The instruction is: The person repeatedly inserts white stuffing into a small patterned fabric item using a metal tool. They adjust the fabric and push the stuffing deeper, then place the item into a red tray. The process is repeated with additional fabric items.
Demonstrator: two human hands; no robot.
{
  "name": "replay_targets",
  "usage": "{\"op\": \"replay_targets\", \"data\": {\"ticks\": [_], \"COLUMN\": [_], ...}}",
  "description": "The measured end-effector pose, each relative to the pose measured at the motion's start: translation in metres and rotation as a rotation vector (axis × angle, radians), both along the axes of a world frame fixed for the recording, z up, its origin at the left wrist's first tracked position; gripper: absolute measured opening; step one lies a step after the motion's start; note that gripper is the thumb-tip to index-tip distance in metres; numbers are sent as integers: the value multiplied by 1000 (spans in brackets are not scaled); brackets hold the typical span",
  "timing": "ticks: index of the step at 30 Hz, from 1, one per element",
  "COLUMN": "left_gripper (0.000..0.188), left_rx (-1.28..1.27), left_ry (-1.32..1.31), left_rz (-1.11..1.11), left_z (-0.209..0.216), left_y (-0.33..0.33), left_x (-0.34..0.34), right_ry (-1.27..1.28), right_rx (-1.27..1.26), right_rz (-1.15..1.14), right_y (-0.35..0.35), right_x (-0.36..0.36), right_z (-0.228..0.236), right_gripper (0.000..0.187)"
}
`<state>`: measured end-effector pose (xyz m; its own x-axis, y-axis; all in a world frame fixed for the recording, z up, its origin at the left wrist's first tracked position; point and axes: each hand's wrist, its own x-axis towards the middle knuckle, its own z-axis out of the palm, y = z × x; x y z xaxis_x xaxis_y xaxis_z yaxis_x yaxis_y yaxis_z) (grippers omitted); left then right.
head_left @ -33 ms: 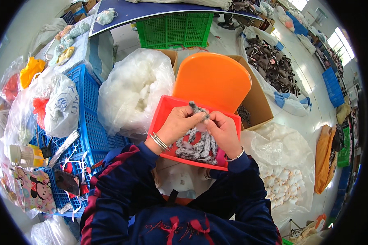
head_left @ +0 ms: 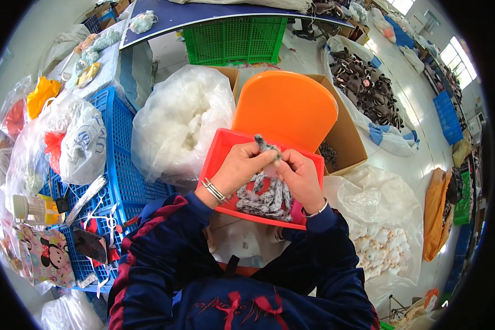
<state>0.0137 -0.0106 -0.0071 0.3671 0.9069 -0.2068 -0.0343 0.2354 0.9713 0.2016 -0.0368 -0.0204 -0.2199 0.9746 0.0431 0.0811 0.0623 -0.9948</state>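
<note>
My left hand (head_left: 240, 166) and my right hand (head_left: 301, 177) come together over a red plastic bin (head_left: 217, 149). Between their thumbs and fingers they pinch a small, narrow grey plush piece (head_left: 265, 145), its tip sticking up above the left fingertips. What kind of part it is I cannot make out. Below the hands, a heap of mottled grey-and-white plush strips (head_left: 267, 202) lies in the bin. Some pale pink-white material shows just under the fingers, partly hidden by them.
An orange chair back (head_left: 286, 107) rises behind the bin. Left of it stands a clear bag of white stuffing (head_left: 184, 118), then a blue crate (head_left: 118, 148) with scissors and a phone. A cardboard box (head_left: 346, 140) and a bag of small white pieces (head_left: 382, 250) are at right.
</note>
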Motion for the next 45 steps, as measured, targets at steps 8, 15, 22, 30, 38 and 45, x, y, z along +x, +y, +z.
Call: {"op": "replay_targets", "data": {"ticks": [8, 15, 22, 30, 38, 45], "left_gripper": [23, 27, 37, 35, 34, 14], "left_rx": [14, -124, -183, 20, -328, -195], "left_ry": [-193, -52, -79, -196, -275, -312], "left_rz": [46, -343, -317, -460, -291, -121], "left_z": [6, -11, -2, -6, 3, 3], "left_y": [18, 5, 0, -17, -14, -16], "left_x": [-17, 5, 9, 16, 14, 22], "right_ry": [-119, 141, 123, 256, 334, 273], "right_rx": [-270, -282, -127, -63, -25, -24], "right_rz": [195, 118, 153, -242, -268, -298], "right_y": [16, 14, 15, 33, 33, 30], "right_x": [55, 11, 18, 46, 57, 41], "right_z": [20, 36, 20, 11, 11, 8], "right_gripper": [15, 14, 12, 11, 13, 13]}}
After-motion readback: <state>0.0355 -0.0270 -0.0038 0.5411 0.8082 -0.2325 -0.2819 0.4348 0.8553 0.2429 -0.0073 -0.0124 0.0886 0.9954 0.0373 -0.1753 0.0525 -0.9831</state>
